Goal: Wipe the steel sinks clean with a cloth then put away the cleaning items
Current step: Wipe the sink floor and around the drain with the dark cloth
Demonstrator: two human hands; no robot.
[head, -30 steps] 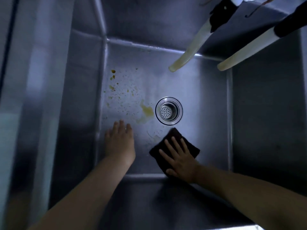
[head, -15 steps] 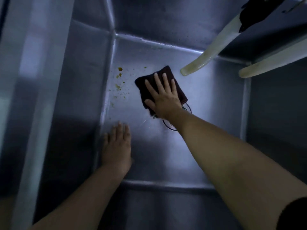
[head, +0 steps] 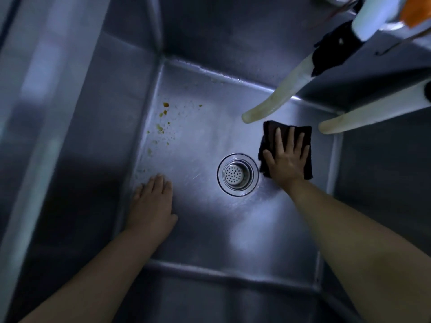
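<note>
- Deep steel sink, seen from above. Both bare forearms reach down into it.
- Right hand: flat, palm down, fingers spread on a dark cloth. It presses the cloth against the sink floor; no pinch, the fingers lie open on top.
- Cloth position: far right part of the sink floor, just right of the drain, near the right wall. Its left edge nearly touches the drain rim. It looks folded, roughly square.
- Left hand: flat on the sink floor at the near left, fingers together and extended, holding nothing. It sits against the left wall seam.
- Drain: round steel strainer with a perforated basket, about the middle of the floor, uncovered, between the two hands.
- Stains: yellow-brown spots and specks on the far left part of the floor, along the left wall. Well apart from the cloth, beyond the left hand's fingertips.
- Two pale hoses hang in from the top right: left hose ends just above the cloth's far left corner in this view; right hose ends near the far right corner of the sink.
- Black wrap on the upper end of the left hose.
- Floor around the drain shows a wet sheen.
</note>
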